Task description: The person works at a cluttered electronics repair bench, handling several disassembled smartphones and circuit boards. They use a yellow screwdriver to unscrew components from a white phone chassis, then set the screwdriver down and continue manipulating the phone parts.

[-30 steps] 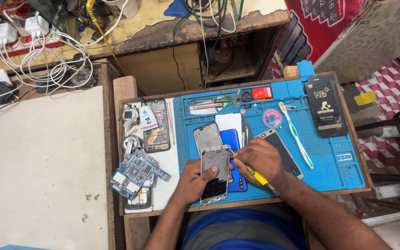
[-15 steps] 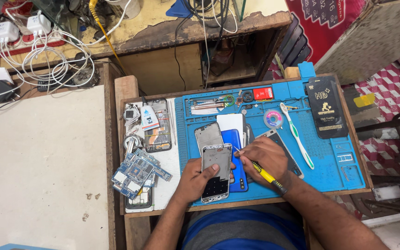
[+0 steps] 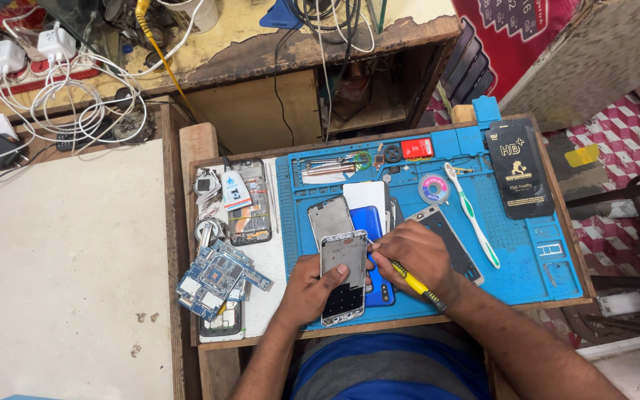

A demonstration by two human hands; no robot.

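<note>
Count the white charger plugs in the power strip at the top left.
2: one white plug at the strip's left, the other right beside it. More may lie hidden past the picture's edge.

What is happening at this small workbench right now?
A person sits at a blue work mat. The left hand steadies an opened phone, and the right hand puts a yellow-handled tool to the phone's right edge. Loose circuit boards lie to the left, a white toothbrush to the right.
</note>
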